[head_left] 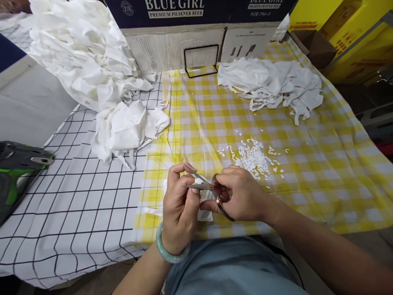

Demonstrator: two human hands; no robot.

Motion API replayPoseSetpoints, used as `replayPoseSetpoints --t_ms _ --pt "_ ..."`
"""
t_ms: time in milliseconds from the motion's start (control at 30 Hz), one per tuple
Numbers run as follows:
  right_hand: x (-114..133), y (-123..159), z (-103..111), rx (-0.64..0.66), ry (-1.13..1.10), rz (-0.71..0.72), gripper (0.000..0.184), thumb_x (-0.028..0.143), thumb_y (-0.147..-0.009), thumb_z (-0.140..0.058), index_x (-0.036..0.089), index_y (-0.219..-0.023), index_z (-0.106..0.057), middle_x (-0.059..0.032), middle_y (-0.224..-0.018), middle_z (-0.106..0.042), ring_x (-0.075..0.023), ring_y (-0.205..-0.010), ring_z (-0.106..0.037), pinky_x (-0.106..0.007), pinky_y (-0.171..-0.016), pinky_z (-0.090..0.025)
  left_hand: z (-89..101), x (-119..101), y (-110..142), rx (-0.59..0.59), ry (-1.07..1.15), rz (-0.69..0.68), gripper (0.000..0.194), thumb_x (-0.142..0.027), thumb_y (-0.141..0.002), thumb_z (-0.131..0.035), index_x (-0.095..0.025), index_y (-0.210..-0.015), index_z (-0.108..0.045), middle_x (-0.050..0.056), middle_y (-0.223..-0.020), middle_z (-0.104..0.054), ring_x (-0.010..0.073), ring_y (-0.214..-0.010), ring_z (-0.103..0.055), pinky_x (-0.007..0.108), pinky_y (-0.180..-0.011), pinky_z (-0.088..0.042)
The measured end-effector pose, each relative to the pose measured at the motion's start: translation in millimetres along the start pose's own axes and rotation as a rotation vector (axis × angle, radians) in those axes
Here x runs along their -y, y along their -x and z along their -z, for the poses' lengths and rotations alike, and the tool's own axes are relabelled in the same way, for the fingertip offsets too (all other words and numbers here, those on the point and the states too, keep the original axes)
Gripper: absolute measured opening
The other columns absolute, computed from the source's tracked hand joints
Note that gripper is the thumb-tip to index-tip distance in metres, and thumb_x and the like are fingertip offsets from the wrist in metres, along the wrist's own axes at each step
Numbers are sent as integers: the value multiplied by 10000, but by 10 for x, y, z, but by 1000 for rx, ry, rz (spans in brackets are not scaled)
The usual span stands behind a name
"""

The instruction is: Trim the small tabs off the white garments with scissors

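My right hand [239,192] grips a pair of scissors [202,186] by its handles, with the blades spread apart and pointing left. Closed around a white cloth piece [206,214], my left hand [181,205] is right at the blades, a bit of white showing between them. Much of this cloth is hidden behind my hands; a strip of it sticks out at the left. A green bangle [172,250] circles my left wrist. Just beyond my right hand lies a scatter of small white snippets [254,159] on the yellow checked cloth [294,164].
A tall heap of white fabric pieces [82,53] stands at the back left, with a smaller bunch [125,127] before it. Another white pile [270,82] lies back right. A black wire stand [201,76] leans near the beer carton [175,45]. A green-and-grey power tool [18,168] is at far left.
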State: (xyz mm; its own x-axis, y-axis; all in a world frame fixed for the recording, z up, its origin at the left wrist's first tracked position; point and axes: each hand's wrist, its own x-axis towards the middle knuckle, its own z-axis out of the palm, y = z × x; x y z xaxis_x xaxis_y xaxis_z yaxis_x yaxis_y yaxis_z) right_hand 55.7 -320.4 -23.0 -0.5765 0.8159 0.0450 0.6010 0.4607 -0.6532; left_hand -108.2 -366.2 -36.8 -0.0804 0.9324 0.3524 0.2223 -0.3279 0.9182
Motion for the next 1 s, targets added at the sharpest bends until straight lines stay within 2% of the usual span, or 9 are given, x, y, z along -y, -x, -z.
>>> replayPoseSetpoints --t_ms 333,500,633,733,833,900,1000 --pt "-52 22 5 11 -39 -38 506 557 -747 -700 171 -536 -449 51 -480 -445 -72 -485 -354 -243 -592 -304 -39 7 -7 23 -15 20 199 -121 -962 -431 -172 -828 -569 69 -967 -503 186 -1075 -465 335 -914 -419" --pt "-157 154 58 0 -53 -134 528 587 -755 -677 172 -517 -454 46 -483 -412 -74 -491 -336 -241 -555 -281 -154 -10 -75 111 -28 -33 216 -86 -955 -424 -182 -814 -556 51 -904 -513 186 -1071 -456 337 -920 -398" --pt "-270 331 103 -3 -81 -286 523 579 -761 -670 169 -509 -465 43 -492 -399 -74 -491 -330 -240 -523 -257 -312 -9 -143 234 -5 -37 216 -84 -955 -429 -184 -804 -547 45 -871 -505 186 -1049 -460 323 -898 -394" --pt "-352 440 125 3 -168 -437 525 569 -747 -686 169 -500 -451 40 -492 -402 -76 -490 -337 -232 -495 -248 -411 28 -165 296 106 74 237 -142 -969 -439 -181 -775 -568 60 -869 -509 205 -1064 -456 317 -872 -399" --pt "-429 509 154 -20 -380 -560 492 595 -750 -680 179 -566 -492 42 -497 -430 -82 -474 -374 -219 -460 -283 -423 66 -158 313 362 339 269 -236 -972 -462 -169 -747 -592 74 -1000 -497 171 -888 -482 274 -687 -405" --pt "-474 530 181 -52 -497 -532 448 612 -776 -649 183 -697 -548 23 -577 -515 -105 -516 -455 -225 -484 -358 -367 61 -150 288 565 482 278 -264 -960 -474 -159 -729 -585 64 -1012 -480 118 -701 -435 258 -581 -357" --pt "-516 510 185 -78 -521 -381 388 574 -831 -614 192 -876 -562 -26 -786 -607 -158 -702 -581 -271 -643 -476 -201 12 -161 210 770 528 270 -246 -927 -487 -151 -680 -539 43 -948 -482 82 -598 -391 248 -568 -344"
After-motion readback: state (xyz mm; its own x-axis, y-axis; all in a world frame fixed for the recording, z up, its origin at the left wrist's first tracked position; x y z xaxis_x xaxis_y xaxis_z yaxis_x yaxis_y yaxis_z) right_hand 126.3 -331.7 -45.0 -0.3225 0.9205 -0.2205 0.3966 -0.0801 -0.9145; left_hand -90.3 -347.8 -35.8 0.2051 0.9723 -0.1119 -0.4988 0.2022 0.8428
